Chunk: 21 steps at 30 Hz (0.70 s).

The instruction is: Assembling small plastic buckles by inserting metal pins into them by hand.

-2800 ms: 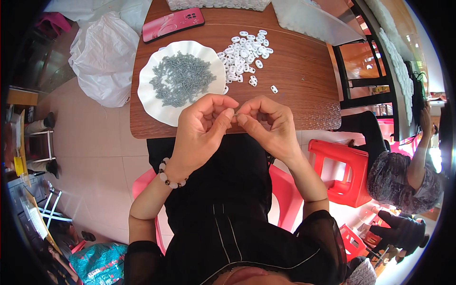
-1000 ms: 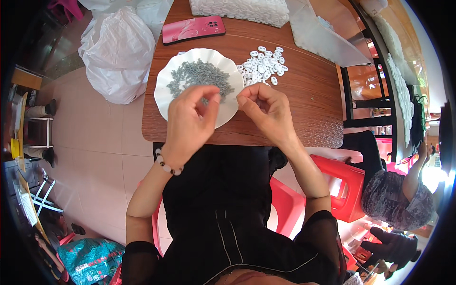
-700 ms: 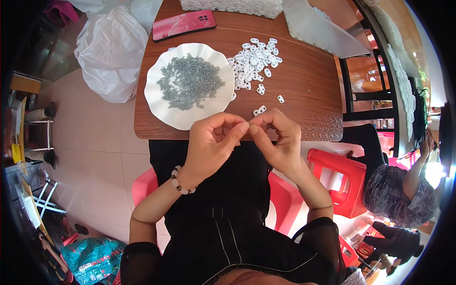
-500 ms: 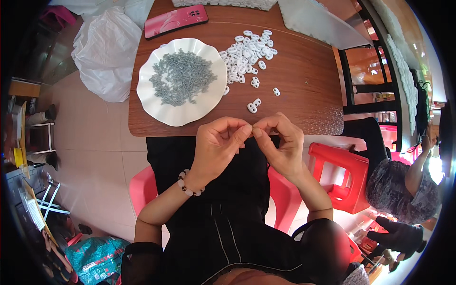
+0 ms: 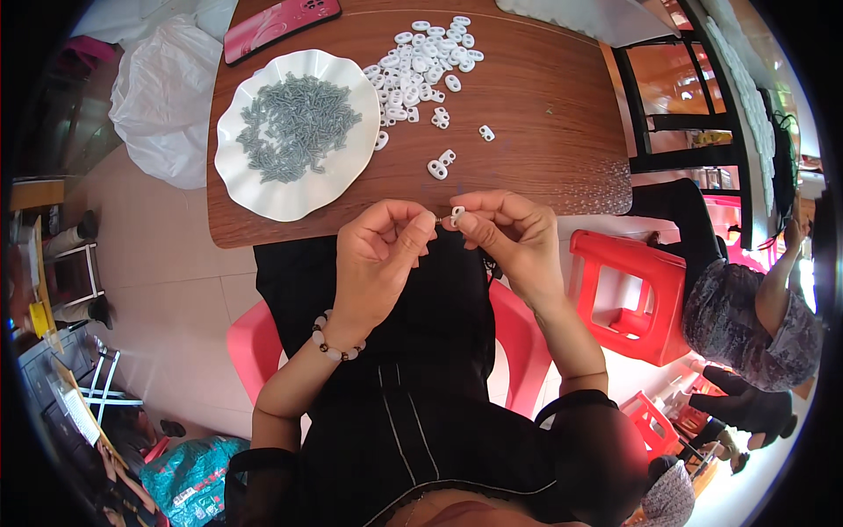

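Observation:
In front of the table's near edge, my hands meet with their fingertips close together. My right hand (image 5: 520, 241) pinches a small white oval plastic piece with holes, which looks like a cord lock part (image 5: 457, 213). My left hand (image 5: 378, 259) is closed in a pinch on a tiny metallic piece (image 5: 438, 220), possibly a spring, mostly hidden by the fingertips. A white scalloped plate (image 5: 230, 167) holds a heap of small grey springs (image 5: 299, 127). To its right lies a spread pile of white two-hole pieces (image 5: 421, 66), with a few loose white pieces (image 5: 437, 169) nearer me.
A pink phone (image 5: 277, 26) lies at the far left of the brown table (image 5: 536, 123). Beside the table is a white plastic bag (image 5: 167, 97). Red stools (image 5: 632, 299) and other people (image 5: 746, 321) are on the right, with a teal bag (image 5: 195, 479) at lower left.
The table and plate have shifted left and upward in view. My fingertips have parted slightly, and the white piece now shows in my right hand.

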Available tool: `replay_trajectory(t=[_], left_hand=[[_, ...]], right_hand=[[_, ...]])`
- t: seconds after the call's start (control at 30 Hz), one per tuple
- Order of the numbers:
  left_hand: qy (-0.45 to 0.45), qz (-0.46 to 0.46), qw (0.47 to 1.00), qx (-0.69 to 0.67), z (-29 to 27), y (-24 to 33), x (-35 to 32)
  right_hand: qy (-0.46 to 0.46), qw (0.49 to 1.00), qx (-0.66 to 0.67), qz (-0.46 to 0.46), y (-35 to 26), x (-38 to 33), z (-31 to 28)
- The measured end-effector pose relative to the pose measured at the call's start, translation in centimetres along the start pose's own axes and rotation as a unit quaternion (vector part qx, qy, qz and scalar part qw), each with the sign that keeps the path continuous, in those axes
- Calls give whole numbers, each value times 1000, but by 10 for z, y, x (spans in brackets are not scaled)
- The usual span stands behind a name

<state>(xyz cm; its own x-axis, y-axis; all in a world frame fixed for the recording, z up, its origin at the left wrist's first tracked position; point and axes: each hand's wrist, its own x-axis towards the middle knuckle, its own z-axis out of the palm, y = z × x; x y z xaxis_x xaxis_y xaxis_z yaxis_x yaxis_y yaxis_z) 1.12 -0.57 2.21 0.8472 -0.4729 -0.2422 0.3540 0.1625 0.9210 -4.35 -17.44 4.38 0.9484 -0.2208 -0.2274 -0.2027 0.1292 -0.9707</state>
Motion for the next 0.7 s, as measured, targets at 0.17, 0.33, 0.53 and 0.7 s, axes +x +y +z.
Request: replay_trajectory(t=[0.17,0.33,0.53,0.7], left_hand=[[-26,12,1000,8,0,2,-3],[-30,15,999,23,-2,3,-3],[-38,15,999,36,-2,4,-3],[-53,-4,998,40,-2,5,-2]], right_hand=[[-18,1000,-12,16,3,-1,-2],[-10,1000,-12,26,-3,-2,-1],[-24,999,-23,24,-3,-4,-2],[-28,999,-19,20,-4,-4,-2]])
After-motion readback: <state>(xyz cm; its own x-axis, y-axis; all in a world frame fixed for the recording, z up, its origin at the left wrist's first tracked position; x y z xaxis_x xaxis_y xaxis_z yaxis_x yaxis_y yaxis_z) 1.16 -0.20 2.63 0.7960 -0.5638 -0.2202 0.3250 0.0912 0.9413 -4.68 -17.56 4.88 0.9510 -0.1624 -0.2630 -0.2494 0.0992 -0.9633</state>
